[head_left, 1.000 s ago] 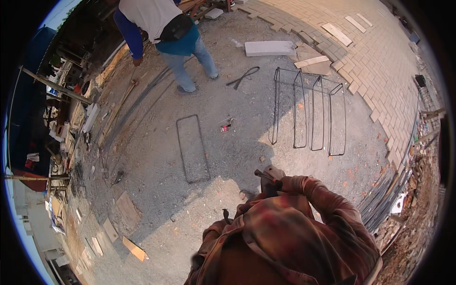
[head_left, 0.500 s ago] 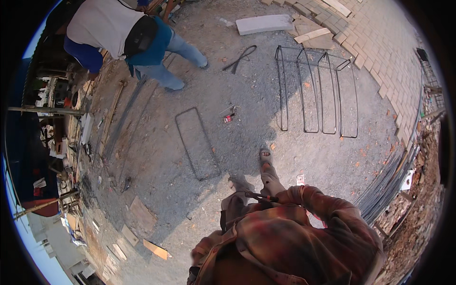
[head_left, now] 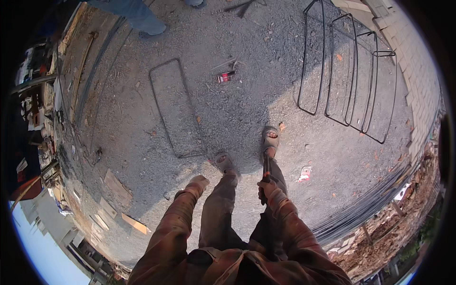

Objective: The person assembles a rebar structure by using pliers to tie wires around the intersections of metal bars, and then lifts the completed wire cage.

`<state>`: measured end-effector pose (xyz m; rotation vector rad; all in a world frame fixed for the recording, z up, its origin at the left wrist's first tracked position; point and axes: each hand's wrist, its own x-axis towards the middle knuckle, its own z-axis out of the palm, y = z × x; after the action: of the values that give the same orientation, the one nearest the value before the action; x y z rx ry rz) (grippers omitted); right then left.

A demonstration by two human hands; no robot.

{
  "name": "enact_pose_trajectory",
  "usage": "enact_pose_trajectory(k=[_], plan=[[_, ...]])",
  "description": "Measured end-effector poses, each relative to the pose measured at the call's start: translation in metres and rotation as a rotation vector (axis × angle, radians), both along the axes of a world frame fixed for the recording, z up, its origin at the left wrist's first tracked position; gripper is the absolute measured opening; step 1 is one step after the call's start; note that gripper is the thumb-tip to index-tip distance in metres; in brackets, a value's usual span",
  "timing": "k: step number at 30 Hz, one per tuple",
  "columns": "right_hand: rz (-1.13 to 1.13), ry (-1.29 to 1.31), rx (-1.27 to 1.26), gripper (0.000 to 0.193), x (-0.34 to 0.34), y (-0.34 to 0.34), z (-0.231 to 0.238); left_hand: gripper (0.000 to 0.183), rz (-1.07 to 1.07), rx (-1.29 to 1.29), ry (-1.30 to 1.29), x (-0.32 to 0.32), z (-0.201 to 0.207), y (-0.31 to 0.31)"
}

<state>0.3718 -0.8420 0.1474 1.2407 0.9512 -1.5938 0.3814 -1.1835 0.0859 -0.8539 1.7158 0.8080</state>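
My right hand (head_left: 269, 187) is closed round a pair of pincers (head_left: 266, 176) with orange and dark handles. They point away from me, in front of my right leg. My left hand (head_left: 199, 182) hangs beside my left leg with its fingers curled in, and nothing shows in it. Ahead of it on the ground lies a rectangular loop of bent steel bar (head_left: 192, 105). To the right stands a frame of dark bent bars (head_left: 306, 111), made of several narrow loops joined along the far side.
A red packet (head_left: 226, 76) lies ahead on the gravel; a red-and-white one (head_left: 305, 174) lies right of my foot. Bundled steel rods (head_left: 365, 202) edge the right side. Long bars (head_left: 97, 61) and boards (head_left: 135, 223) lie left. Another person's jeans leg (head_left: 135, 16) shows at the far left.
My view has tipped down toward my feet, and the other person is now mostly out of sight. Both my arms now hang forward; the pincers have turned from sideways to pointing ahead.
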Motion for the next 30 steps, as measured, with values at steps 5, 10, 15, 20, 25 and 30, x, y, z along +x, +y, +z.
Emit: enact_pose_trajectory(k=[5,10,15,20,25,30], plan=[[-0.099,0.032,0.079,0.013,-0.007,-0.030,-0.097,0.027,-0.181,-0.166,-0.040,-0.012,-0.127,-0.037],[-0.043,-0.104,0.031,0.013,-0.017,-0.036,-0.121,0.033,-0.420,-0.400,-0.070,-0.034,-0.201,-0.027],[0.010,0.140,-0.037,0.012,-0.054,-0.064,-0.091,0.037,-0.235,-0.492,-0.028,-0.053,-0.251,-0.020],[0.077,0.061,-0.124,0.014,-0.046,-0.085,-0.100,0.038,-0.103,-0.503,0.098,-0.041,-0.274,-0.061],[0.001,0.015,-0.032,0.015,-0.011,-0.070,-0.122,0.034,-0.126,-0.503,0.271,-0.077,-0.161,0.014],[-0.012,-0.048,-0.059,0.015,0.020,-0.056,-0.105,0.033,-0.064,-0.626,0.519,-0.079,-0.050,-0.009]])
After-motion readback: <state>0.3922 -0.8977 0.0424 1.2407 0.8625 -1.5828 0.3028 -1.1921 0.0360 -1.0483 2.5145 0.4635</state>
